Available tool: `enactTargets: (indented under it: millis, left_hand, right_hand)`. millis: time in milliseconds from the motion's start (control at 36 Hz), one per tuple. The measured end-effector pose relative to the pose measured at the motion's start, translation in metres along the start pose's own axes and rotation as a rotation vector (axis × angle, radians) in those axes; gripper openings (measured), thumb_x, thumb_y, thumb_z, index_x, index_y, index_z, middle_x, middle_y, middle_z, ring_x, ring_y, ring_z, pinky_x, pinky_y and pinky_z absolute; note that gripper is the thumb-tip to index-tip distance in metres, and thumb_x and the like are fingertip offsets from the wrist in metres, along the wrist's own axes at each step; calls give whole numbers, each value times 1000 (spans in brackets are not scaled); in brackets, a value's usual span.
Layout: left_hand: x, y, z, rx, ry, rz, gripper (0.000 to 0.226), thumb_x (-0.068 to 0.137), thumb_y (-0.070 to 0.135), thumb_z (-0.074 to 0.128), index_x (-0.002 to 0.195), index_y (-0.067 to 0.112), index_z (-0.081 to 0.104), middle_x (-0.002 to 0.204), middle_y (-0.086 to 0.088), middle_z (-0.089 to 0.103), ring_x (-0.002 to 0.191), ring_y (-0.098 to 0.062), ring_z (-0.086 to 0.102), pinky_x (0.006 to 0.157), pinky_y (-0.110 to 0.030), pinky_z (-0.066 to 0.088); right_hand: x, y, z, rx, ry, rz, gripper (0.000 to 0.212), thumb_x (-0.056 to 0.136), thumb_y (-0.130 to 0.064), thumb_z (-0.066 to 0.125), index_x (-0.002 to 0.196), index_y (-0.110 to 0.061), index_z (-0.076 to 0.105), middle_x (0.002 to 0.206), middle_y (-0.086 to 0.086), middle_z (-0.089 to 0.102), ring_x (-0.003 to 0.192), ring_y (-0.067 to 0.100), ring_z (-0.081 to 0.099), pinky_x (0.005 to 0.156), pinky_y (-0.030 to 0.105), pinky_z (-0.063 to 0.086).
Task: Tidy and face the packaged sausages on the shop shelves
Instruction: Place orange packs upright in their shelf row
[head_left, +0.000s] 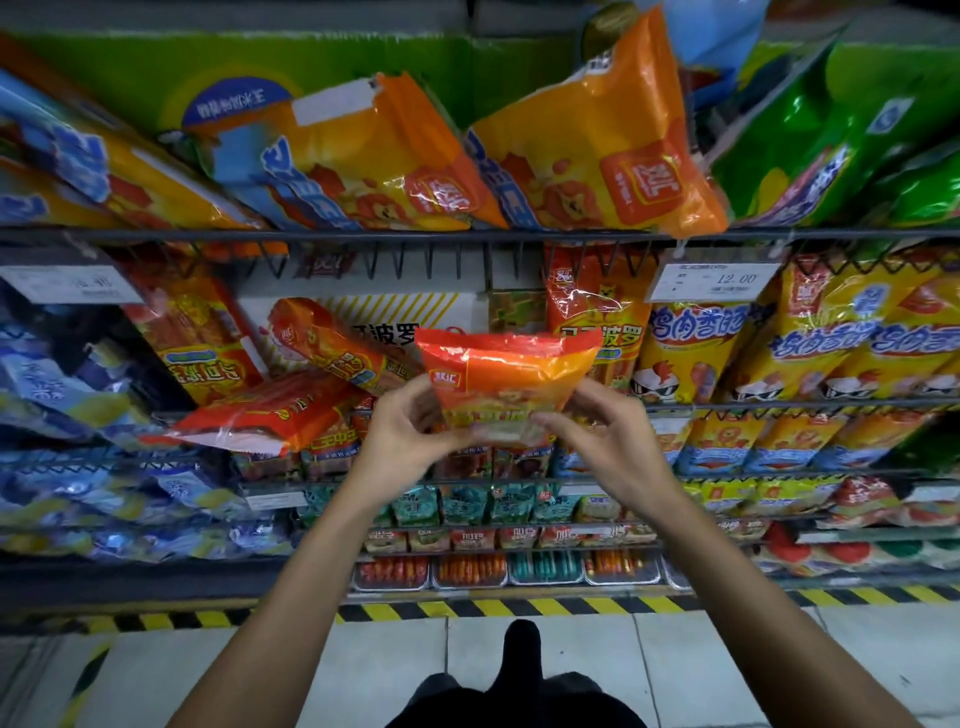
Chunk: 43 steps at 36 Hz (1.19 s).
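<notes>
Left hand (402, 434) and right hand (597, 436) both grip an orange sausage packet (506, 376) upright, toppled packets (270, 415) at nine o'clock.

Left price tag (70, 283) print is too blurred to read.

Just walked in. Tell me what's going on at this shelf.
A person is facing up packaged sausages. Both hands hold one orange sausage pack by its lower edge, left hand and right hand, upright in front of the middle shelf. Behind it, a gap shows a white carton, and two red packs lie tipped over to the left, not yet straightened. The yellow packs to the right, under the 12.00 price tag, stand upright.
</notes>
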<state>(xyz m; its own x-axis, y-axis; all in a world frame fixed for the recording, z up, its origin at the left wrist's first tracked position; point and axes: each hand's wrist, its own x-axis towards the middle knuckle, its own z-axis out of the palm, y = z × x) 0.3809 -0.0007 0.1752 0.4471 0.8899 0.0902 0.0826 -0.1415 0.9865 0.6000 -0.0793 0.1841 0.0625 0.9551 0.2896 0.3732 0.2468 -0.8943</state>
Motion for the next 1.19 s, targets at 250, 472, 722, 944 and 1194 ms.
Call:
enactTargets:
  millis: [250,472,722,944,1194]
  left_hand:
    - [28,25,4,35,14,129,32,84,8,78,110,23,67,105,21,76,103,1,69,91,-15,51]
    - [48,1,8,60,25,97,44,92,2,72,130,20,61,130,9,68,123,-5,63,102,-19,49]
    - [59,-13,9,182,-30,-30,45,98,6,67,140,15,54,137,3,65,129,-17,61,117,-45,43]
    - [57,-23,11,347,-86,-92,46,102,12,62,145,20,48,138,8,59,133,-13,52,118,-40,38]
    - [48,-21,6,383,-12,31,30,104,26,59,134,22,63,128,21,63,123,0,58,111,-28,43]
  right_hand:
    - [29,-4,-10,61,67,-48,18,99,-6,64,106,-22,65,99,6,75,95,20,73,86,26,55]
    - [40,19,-5,10,93,17,21,102,0,58,102,-22,59,80,-25,69,81,-2,66,81,18,49]
    - [38,44,-1,-47,83,79,20,105,-11,56,117,-27,59,103,-35,65,103,-12,60,94,14,46]
    - [42,45,12,-274,91,60,10,107,-23,52,114,-26,59,94,-33,66,85,-2,66,76,15,48]
    - [31,48,16,-289,474,-3,30,95,-23,73,121,-7,74,109,-4,76,94,6,73,88,18,58]
